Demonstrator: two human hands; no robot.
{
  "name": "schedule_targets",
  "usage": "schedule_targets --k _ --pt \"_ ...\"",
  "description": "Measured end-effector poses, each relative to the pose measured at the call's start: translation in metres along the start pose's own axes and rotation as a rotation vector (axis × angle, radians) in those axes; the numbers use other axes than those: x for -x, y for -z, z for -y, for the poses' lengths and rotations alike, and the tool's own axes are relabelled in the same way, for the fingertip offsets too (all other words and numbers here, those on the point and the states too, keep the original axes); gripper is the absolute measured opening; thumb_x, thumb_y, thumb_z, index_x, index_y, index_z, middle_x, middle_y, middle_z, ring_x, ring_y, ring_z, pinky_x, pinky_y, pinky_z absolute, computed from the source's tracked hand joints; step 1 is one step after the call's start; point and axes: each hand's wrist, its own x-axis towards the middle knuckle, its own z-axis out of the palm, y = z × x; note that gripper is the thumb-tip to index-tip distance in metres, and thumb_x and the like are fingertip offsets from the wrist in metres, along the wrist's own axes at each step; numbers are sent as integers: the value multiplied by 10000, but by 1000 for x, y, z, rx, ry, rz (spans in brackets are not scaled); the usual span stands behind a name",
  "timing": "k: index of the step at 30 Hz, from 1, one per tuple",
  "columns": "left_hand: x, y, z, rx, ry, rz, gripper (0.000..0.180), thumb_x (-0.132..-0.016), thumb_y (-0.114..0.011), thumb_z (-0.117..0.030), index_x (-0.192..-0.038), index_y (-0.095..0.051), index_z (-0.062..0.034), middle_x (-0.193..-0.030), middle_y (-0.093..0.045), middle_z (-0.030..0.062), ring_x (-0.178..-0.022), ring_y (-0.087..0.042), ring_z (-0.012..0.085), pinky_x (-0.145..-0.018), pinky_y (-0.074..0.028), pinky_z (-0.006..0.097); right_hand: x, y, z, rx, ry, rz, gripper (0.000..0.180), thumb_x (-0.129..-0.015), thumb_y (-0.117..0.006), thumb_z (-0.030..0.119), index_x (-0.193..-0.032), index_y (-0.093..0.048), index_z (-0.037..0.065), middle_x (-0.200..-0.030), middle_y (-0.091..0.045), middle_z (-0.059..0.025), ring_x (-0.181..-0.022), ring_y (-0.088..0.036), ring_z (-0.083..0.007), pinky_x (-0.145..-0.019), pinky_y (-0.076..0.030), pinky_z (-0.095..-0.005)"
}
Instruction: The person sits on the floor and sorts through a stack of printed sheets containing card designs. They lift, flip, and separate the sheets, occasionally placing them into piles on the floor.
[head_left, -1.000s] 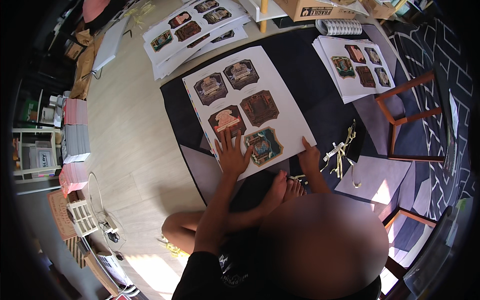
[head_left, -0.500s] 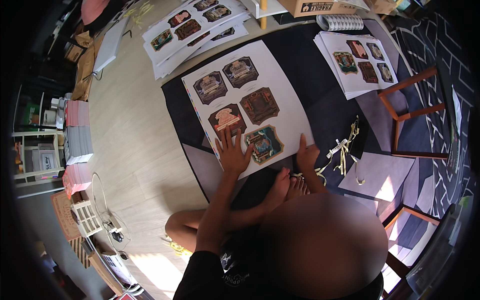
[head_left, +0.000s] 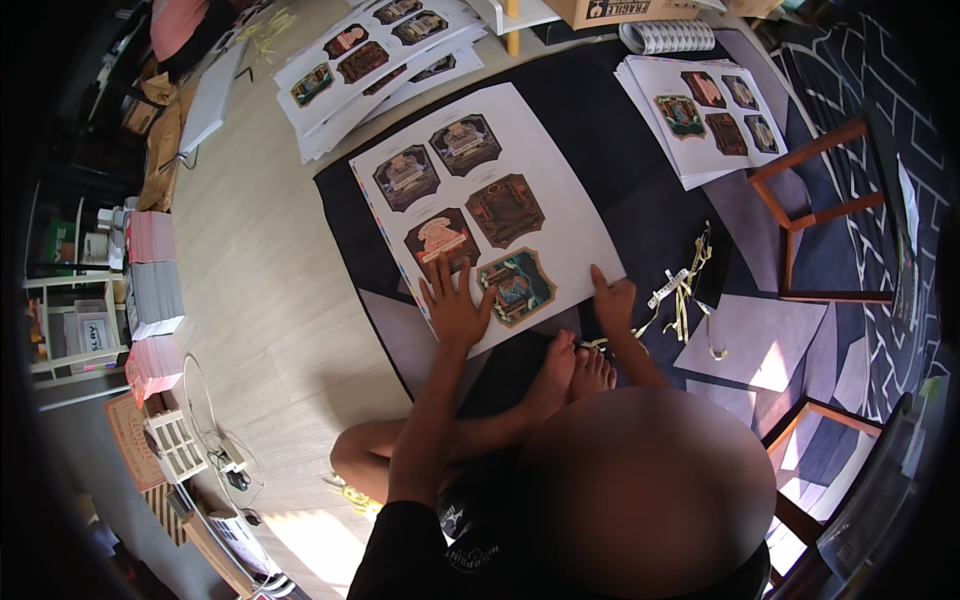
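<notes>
Only the head view's framing has shifted slightly: the label sheet (head_left: pixel 470 200) lies loose near the rug (head_left: pixel 590 110)'s left edge, others already in a sheet stack (head_left: pixel 700 122) by its far-right corner. Left hand (head_left: pixel 457 312) rests splayed on it; right hand (head_left: pixel 613 303) meets its near-right corner, clasp unclear.

Location type: print workshop, arranged at floor level in a furnished room. Indicators: a large sheet (head_left: pixel 488 215) carrying five colour label designs lies on a dark rug (head_left: pixel 585 115); a coloured strip runs along its margin. Similar sheets form one pile (head_left: pixel 708 120) at the right and a second pile (head_left: pixel 362 62) at the upper left. Stacks of paper (head_left: pixel 153 290) line the left side beside a white shelf (head_left: pixel 75 281). Cartons (head_left: pixel 678 12) stand at the edges. The floor (head_left: pixel 265 240) is pale and plank-patterned. Whether the premises are a home or an office cannot be determined.
</notes>
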Motion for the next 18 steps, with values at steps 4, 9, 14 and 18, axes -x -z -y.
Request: schedule_targets --k 4,9,14,18 --pt "2 2 8 14 9 -6 726 -930 -556 -563 -1488 -433 -115 -1617 -202 209 -1515 -118 372 -1198 -45 577 34 -8 35 89 164 -85 342 -935 -668 261 -884 -677 -76 -672 -641 -253 -587 -662 -376 -571 -506 -420" --pt "2 2 5 44 -26 -27 726 -924 -580 -547 -1478 -441 -100 -1619 -187 216 -1515 -102 381 -1195 -42 584 9 -18 -12 -338 25 -53 362 -925 -687 278 -977 -650 -78 -732 -639 -278 -613 -672 -343 -596 -507 -452" --pt "3 2 6 36 -6 -26 714 -927 -558 -558 -1464 -464 -98 -1622 -193 205 -1518 -96 384 -1192 -40 597 28 -8 16 62 98 -137 383 -929 -693 281 -885 -655 -98 -701 -670 -229 -572 -660 -289 -572 -496 -423" --pt "1 -1 5 38 -1 -5 728 -924 -549 -572 -1471 -455 -100 -1620 -189 212 -1515 -92 392 -1188 -25 606 2 -4 -12 -803 -324 158 319 -940 -695 208 -1091 -646 -70 -995 -696 -125 -853 -693 -189 -739 -606 -339"
